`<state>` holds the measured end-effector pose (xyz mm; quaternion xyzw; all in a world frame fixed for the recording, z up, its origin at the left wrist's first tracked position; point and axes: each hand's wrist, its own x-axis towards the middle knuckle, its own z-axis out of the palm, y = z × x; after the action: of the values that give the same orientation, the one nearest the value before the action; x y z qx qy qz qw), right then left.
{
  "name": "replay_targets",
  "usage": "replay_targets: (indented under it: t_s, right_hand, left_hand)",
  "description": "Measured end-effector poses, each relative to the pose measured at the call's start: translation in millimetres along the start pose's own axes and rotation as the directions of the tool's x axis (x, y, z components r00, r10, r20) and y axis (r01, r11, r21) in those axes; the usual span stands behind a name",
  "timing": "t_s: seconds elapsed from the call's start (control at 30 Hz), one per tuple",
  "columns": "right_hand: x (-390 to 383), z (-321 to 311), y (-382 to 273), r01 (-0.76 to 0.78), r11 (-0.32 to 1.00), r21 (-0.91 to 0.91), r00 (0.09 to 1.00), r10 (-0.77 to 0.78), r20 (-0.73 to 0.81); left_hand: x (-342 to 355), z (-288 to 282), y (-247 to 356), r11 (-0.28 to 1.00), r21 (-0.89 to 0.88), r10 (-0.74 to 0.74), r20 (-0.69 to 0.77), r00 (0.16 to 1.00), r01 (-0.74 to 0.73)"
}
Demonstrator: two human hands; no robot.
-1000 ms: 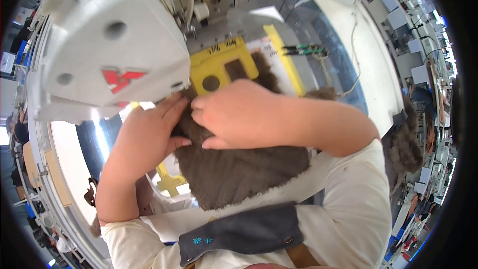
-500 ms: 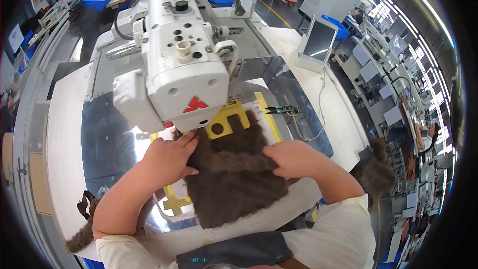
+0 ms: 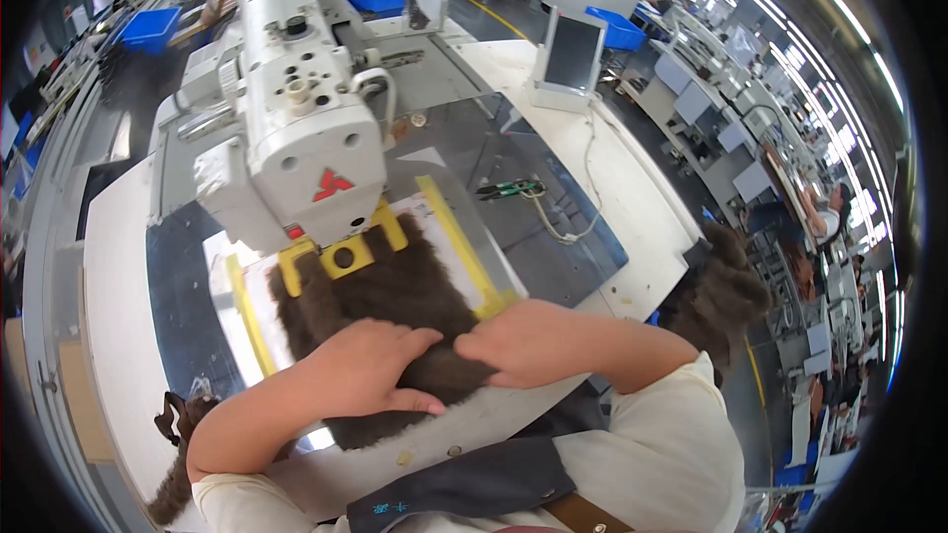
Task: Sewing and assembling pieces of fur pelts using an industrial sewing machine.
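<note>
A dark brown fur piece [image 3: 395, 286] lies in front of the white sewing machine head [image 3: 311, 153]. Its far end is under a yellow notched template [image 3: 346, 259] with a round hole. My left hand [image 3: 365, 367] lies on the near part of the fur, thumb and fingers apart. At the fur's right edge, my right hand [image 3: 523, 343] has its fingers curled and pinched on the pile. A short gap separates the two hands. The palms hide part of the near fur, and the machine head covers the template's far side.
Green-handled snips [image 3: 511, 189] on a cord lie on the dark plate at right. Behind them stands a small screen [image 3: 570, 51]. More brown fur [image 3: 716, 286] hangs off the table's right side. Yellow tape strips [image 3: 459, 247] flank the work.
Both hands have slid along the fur toward me, away from the template. The raised fold across the fur has flattened. More of the template shows. The whole view has shifted slightly.
</note>
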<state>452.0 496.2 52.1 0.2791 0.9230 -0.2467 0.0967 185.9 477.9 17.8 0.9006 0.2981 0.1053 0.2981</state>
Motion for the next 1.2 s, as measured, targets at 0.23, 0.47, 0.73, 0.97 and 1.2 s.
replay_targets:
  t_s: [0.23,0.47,0.73,0.97,1.2]
  right_hand:
    - [-4.1,-6.7,-1.1,-0.073,0.997,-0.017,0.993,0.074,0.097]
    - [-22.2,-13.3,11.9,-0.075,0.995,0.071,0.990,0.083,-0.113]
    - [-26.9,-9.0,-19.1,0.238,0.957,-0.164,0.925,-0.275,-0.262]
    - [-43.6,-16.9,-10.6,0.014,0.996,0.091,0.980,0.004,-0.201]
    - [-34.5,-2.9,-6.1,-0.001,0.988,0.153,0.993,0.019,-0.117]
  left_hand:
    - [5.4,-15.9,0.4,0.952,0.068,-0.299,0.421,0.857,0.298]
    - [-6.6,-19.8,-6.6,0.987,-0.132,-0.055,0.249,0.967,0.090]
    - [-0.8,-21.0,-8.1,0.973,-0.130,-0.110,0.471,0.875,0.191]
    - [-1.5,-20.2,-2.2,0.970,0.133,-0.219,0.122,0.968,0.203]
    - [-2.9,-8.8,6.0,0.994,-0.104,0.046,0.254,0.966,-0.020]
